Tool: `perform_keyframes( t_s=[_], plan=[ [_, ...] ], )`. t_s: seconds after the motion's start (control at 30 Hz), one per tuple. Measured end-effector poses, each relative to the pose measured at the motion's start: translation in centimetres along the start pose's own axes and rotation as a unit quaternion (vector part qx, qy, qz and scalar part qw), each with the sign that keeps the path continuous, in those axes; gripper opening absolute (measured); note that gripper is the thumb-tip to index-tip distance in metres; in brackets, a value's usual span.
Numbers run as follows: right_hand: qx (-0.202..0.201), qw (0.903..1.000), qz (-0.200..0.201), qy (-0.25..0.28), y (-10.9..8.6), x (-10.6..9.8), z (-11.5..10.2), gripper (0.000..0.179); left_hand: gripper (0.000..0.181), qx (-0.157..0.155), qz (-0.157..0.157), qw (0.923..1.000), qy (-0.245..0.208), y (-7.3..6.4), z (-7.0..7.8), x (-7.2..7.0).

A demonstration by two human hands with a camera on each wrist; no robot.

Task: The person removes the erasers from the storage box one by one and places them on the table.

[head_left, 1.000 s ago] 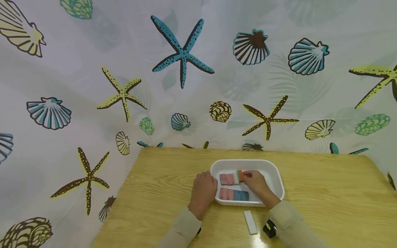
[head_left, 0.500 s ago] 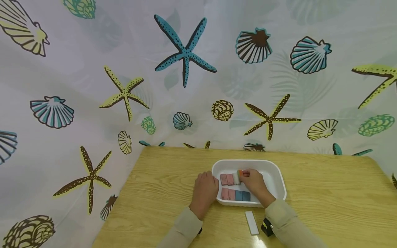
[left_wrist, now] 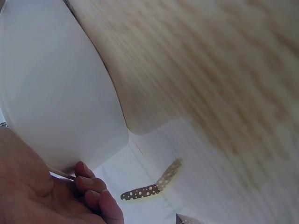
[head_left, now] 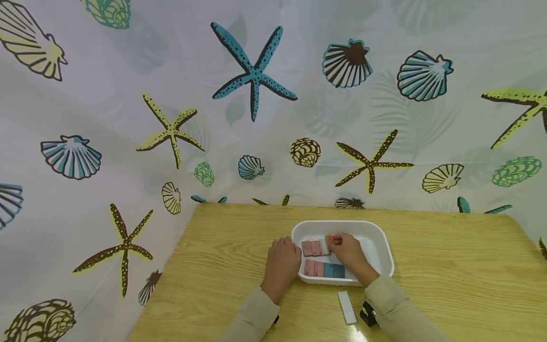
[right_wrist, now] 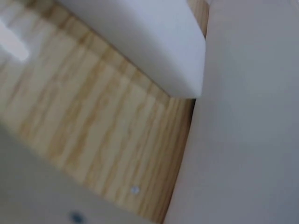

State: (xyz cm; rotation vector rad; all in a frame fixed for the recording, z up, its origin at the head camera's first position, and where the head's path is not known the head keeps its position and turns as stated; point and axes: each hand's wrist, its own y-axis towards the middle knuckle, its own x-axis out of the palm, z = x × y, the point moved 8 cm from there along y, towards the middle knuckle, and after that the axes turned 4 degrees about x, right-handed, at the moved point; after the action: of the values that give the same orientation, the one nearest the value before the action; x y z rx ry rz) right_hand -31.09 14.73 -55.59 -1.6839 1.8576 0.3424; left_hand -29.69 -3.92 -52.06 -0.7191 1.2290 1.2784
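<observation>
A white plastic tub [head_left: 377, 241] stands on the wooden table. My left hand [head_left: 283, 260] grips its left rim; in the left wrist view the fingers [left_wrist: 96, 191] curl at the tub's edge. Inside the tub, my right hand [head_left: 353, 252] pinches a small orange-and-green block [head_left: 329, 240] at the right end of the back row. Against it is a whitish block [head_left: 323, 247], then two pink blocks [head_left: 311, 248]. A front row has pink blocks [head_left: 314, 268] on the left and blue blocks [head_left: 334, 270] on the right. The right hand is out of sight in the right wrist view.
In front of the tub a flat white bar [head_left: 347, 308] lies on the wooden table [head_left: 239, 232]. A small black device [head_left: 368, 314] sits at the right sleeve's cuff. A curtain [head_left: 273, 142] printed with shells and starfish hangs behind the table.
The orange-and-green block has shifted slightly left with my right hand, and the back row now sits a little further left and slightly tilted. My left hand stays on the rim.
</observation>
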Motion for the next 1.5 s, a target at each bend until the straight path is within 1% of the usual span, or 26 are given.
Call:
perform_keyframes(
  t_s=[0.3,0.53,0.77,0.9,1.0,1.07,1.13,1.27,1.33,1.4,1.5],
  plan=[
    [-0.006,1.0,-0.002,-0.001,0.2,0.0,-0.1,0.035,0.027,0.0,0.002,1.0,0.003,0.1,0.1,-0.1],
    [-0.021,0.9994,0.018,-0.018,0.0,-0.5,-0.4,0.029,0.028,-0.004,-0.001,1.0,-0.004,0.1,0.3,-0.3],
    [-0.008,0.9998,0.018,-0.002,0.1,-0.7,-0.3,0.03,0.028,-0.002,0.012,0.9999,0.007,0.1,0.4,-0.8],
    [-0.009,0.9996,0.025,0.01,0.0,-0.9,-0.2,0.031,0.027,-0.005,0.01,0.9999,0.005,0.0,0.4,-0.9],
    [-0.017,0.9991,0.031,0.025,-0.2,-1.1,-0.4,0.031,0.028,-0.004,0.004,1.0,0.003,-0.1,0.4,-0.7],
    [-0.023,0.9983,0.031,0.044,-0.5,-1.3,-0.5,0.032,0.028,0.0,0.001,1.0,0.005,-0.1,0.6,-0.5],
    [-0.028,0.9968,0.029,0.069,-0.7,-1.4,-0.5,0.032,0.028,0.006,0.006,0.9999,0.014,-0.1,0.7,-0.4],
    [-0.032,0.9907,0.021,0.131,-1.0,-1.6,-0.9,0.032,0.027,0.016,0.021,0.9989,0.04,0.1,0.9,-0.5],
    [-0.035,0.9861,0.013,0.162,-1.3,-1.7,-1.3,0.032,0.027,0.02,0.024,0.9986,0.044,0.1,0.9,-0.6],
    [-0.049,0.9836,0.008,0.174,-1.8,-1.8,-2.0,0.031,0.027,0.018,0.021,0.9988,0.041,0.0,0.9,-0.8],
    [-0.085,0.982,0.007,0.168,-2.8,-2.1,-3.1,0.03,0.026,0.016,0.02,0.9991,0.034,-0.2,0.7,-0.8]
  ],
)
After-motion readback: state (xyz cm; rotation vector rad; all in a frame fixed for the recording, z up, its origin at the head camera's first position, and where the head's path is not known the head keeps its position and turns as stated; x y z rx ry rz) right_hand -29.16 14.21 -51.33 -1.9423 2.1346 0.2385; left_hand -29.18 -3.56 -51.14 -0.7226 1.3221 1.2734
